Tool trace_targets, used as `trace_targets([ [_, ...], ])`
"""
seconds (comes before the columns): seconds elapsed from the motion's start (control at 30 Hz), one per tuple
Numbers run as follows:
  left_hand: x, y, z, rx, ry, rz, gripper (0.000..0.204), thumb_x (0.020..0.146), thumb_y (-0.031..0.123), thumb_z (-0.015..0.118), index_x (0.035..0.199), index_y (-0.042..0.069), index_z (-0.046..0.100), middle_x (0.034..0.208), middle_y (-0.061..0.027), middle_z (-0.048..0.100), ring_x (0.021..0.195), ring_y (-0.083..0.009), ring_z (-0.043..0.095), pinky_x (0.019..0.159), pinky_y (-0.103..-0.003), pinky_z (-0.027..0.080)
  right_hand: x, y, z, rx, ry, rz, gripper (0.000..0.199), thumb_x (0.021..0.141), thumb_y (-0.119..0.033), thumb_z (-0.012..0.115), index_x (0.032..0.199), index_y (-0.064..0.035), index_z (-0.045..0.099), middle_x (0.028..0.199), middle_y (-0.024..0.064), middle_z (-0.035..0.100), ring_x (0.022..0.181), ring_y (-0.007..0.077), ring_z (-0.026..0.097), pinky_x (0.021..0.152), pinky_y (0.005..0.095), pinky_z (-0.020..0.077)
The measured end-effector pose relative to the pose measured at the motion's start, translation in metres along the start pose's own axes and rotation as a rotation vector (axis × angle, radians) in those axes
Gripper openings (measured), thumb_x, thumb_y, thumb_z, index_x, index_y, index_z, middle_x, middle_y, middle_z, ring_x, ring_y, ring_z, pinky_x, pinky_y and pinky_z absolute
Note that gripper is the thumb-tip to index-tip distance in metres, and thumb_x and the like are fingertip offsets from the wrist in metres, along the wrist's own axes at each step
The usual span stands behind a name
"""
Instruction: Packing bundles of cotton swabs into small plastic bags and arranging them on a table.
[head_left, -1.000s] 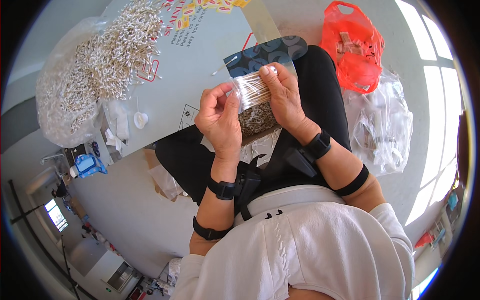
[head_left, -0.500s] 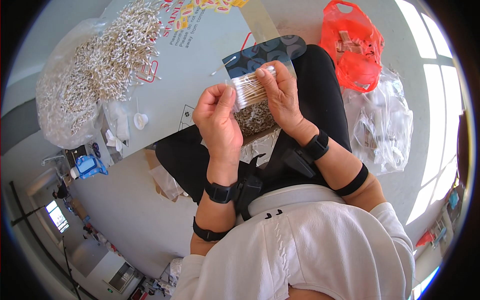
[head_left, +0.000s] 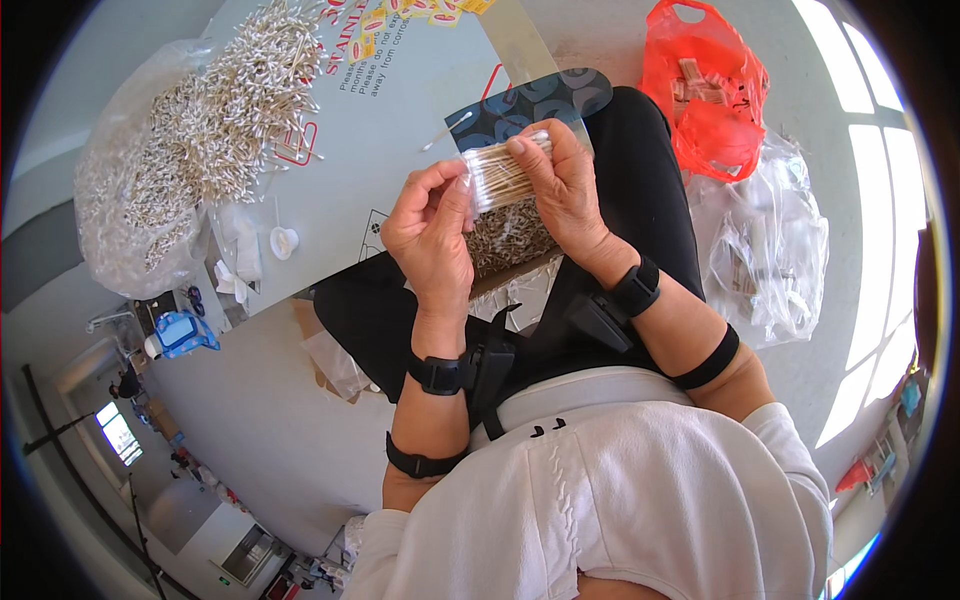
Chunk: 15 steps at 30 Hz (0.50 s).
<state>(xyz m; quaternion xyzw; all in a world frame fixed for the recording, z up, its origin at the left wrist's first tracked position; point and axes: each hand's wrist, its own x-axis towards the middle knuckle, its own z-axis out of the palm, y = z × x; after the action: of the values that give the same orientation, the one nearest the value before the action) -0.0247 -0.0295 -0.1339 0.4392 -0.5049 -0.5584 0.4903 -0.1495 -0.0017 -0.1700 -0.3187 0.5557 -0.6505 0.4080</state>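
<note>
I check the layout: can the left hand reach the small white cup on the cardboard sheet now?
Probably not at once: the left hand pinches the clear bag of cotton swabs together with the right hand. Nothing lies between it and the small white cup.

We hold a small clear packet of cotton swabs (head_left: 500,175) between our two hands, above our lap: the left hand (head_left: 432,235) at its left end, the right hand (head_left: 560,185) at its right. Behind the packet lies a flat sheet of cardboard (head_left: 400,120). On the sheet's far left a heap of loose cotton swabs (head_left: 235,110) spills against a clear bag of swabs (head_left: 125,215). A small cap (head_left: 284,241) lies near the sheet's front edge. To our right, on the floor, a plastic carrier bag (head_left: 705,95) sits behind a clear plastic bag (head_left: 770,245).
</note>
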Motion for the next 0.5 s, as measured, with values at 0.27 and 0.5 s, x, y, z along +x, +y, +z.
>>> trace_targets([
  [0.27, 0.006, 0.000, -0.003, 0.211, -0.001, 0.096, 0.005, 0.082, -0.001, 0.064, 0.086, 0.000, 0.062, 0.076, 0.0004, 0.057, 0.060, -0.0037, 0.046, 0.052, -0.018, 0.038, 0.000, -0.001, 0.000, -0.080, -0.008, -0.021, 0.028, 0.091, -0.028, 0.059, 0.087, -0.0009, 0.051, 0.067, 0.0094, 0.056, 0.062, 0.0133, 0.049, 0.058, 0.0292, 0.0429],
  [0.5, 0.012, 0.013, -0.004, 0.602, -0.157, 0.278, 0.010, 0.077, -0.006, 0.059, 0.079, 0.001, 0.053, 0.072, -0.0026, 0.050, 0.058, -0.0086, 0.048, 0.052, -0.022, 0.041, 0.000, -0.005, -0.002, -0.126, -0.036, 0.017, 0.031, 0.092, -0.030, 0.058, 0.086, -0.0005, 0.051, 0.065, 0.0096, 0.055, 0.061, 0.0138, 0.048, 0.058, 0.0296, 0.0426],
])
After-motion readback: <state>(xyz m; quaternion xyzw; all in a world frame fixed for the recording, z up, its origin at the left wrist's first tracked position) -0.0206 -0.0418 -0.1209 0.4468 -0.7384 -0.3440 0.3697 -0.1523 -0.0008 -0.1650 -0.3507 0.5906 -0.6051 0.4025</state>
